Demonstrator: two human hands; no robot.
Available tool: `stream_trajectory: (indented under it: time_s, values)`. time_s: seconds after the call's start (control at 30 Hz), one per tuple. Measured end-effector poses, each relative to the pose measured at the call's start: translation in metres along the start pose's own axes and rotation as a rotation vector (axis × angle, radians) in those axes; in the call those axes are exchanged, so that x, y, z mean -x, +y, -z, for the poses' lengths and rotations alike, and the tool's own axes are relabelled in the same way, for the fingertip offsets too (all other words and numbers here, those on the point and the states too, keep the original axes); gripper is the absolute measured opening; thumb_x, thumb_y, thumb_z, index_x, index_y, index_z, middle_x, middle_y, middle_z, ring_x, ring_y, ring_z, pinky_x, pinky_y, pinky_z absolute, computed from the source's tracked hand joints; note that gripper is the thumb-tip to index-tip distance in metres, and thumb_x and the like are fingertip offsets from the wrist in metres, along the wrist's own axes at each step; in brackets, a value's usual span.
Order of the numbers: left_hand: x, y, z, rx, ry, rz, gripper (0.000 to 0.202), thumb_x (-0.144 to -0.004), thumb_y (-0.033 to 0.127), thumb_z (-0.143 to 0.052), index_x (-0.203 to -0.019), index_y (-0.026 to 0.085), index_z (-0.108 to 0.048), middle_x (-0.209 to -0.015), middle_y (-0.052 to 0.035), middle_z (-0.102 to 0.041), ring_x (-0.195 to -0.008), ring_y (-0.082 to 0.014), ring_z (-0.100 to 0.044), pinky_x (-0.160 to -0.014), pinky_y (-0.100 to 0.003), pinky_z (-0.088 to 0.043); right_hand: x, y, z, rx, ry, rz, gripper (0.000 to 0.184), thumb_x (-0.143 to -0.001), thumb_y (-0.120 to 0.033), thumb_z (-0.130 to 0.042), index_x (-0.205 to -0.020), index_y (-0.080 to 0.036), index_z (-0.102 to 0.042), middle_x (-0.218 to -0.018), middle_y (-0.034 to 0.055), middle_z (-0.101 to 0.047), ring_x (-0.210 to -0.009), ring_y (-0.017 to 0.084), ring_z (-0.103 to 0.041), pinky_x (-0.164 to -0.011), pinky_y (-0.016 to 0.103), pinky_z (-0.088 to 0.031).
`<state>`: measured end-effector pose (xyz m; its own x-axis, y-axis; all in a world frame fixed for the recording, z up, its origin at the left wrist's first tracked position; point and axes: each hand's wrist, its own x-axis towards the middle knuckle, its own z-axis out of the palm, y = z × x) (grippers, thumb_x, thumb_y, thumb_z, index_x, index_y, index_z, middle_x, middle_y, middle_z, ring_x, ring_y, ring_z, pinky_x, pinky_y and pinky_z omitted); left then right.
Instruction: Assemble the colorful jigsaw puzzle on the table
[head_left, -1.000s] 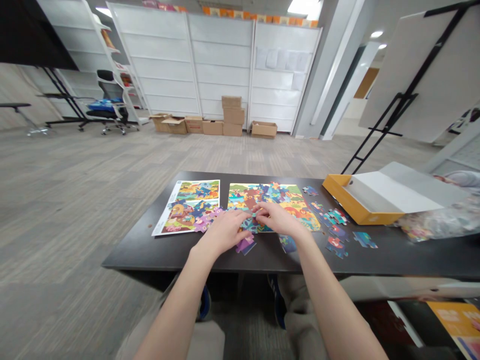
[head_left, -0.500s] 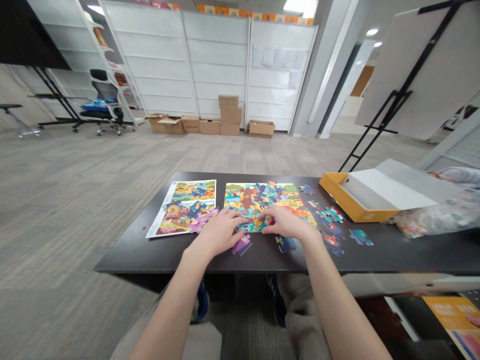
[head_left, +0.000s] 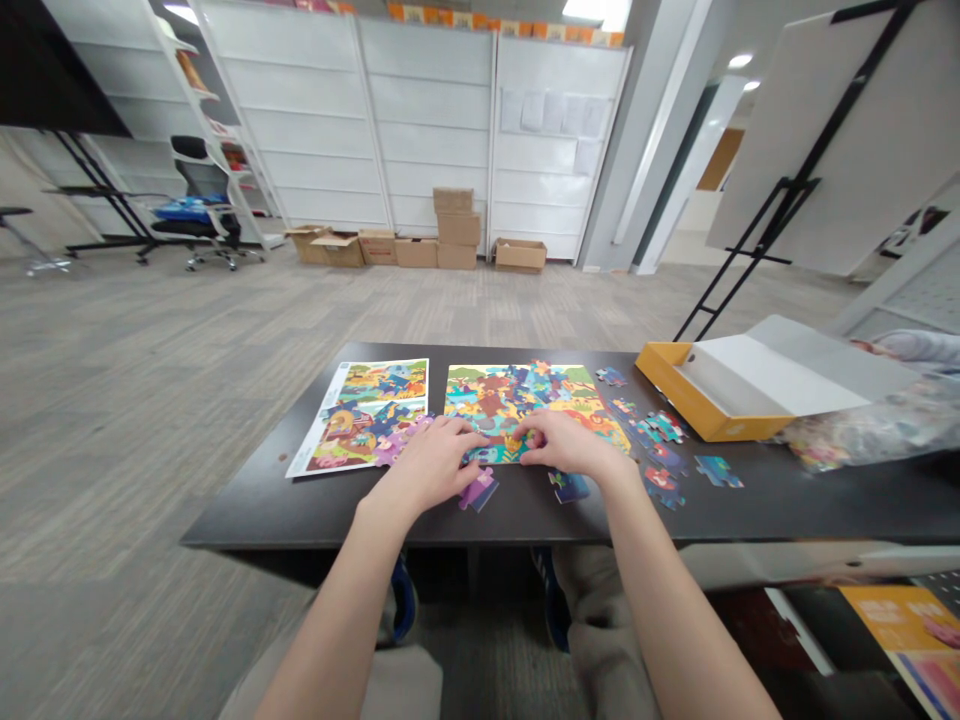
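Black tabletop [head_left: 240, 525] carries a partly assembled jigsaw puzzle [head_left: 525, 400], lying flat, with a printed picture sheet [head_left: 367, 410] just to its left. Left hand [head_left: 427, 465] rests spread, fingers down on the puzzle's lower left edge, just above a loose purple piece [head_left: 478, 490]. Right hand [head_left: 570, 447] sits with fingertips drawn together on the puzzle's lower edge; it may be pinching a small piece, though the view is too poor to confirm. Further loose pieces [head_left: 664, 450] lie to the right, near an open orange box [head_left: 675, 375] and a clear plastic bag [head_left: 862, 435]. Room: grey carpet [head_left: 150, 400], cardboard boxes [head_left: 420, 250] against white shelving panels [head_left: 420, 110], an office chair [head_left: 199, 215] at far left, and a white board on a black easel [head_left: 817, 130] at right.
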<state>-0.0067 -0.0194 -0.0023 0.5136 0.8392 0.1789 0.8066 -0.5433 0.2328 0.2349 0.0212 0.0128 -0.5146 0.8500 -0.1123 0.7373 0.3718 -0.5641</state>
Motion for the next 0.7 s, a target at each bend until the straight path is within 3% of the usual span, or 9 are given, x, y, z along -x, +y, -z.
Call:
stream_trajectory:
  time_s: [0.5, 0.7]
  values:
    - [0.0, 0.004, 0.001, 0.001, 0.011, 0.018, 0.033, -0.091, 0.026, -0.057, -0.12, 0.025, -0.072, -0.113, -0.0093, -0.065, -0.107, -0.0276, -0.062, -0.097, -0.044, -0.049, 0.0, -0.005, 0.0, 0.026, 0.002, -0.028, 0.03, -0.076, -0.016, -0.079, -0.106, -0.014, -0.074, -0.075, 0.0001, -0.062, -0.064, 0.013, -0.055, -0.06, 0.024, -0.04]
    - [0.009, -0.02, 0.011, 0.129, 0.095, 0.04, 0.05, -0.084, 0.023, -0.062, -0.134, 0.018, -0.06, -0.133, -0.0132, -0.061, -0.124, -0.0294, -0.057, -0.108, -0.044, -0.045, 0.0, -0.009, -0.001, 0.089, 0.044, 0.053, 0.03, -0.078, -0.022, -0.08, -0.107, -0.017, -0.075, -0.085, 0.0035, -0.066, -0.072, 0.016, -0.058, -0.067, 0.027, -0.043]
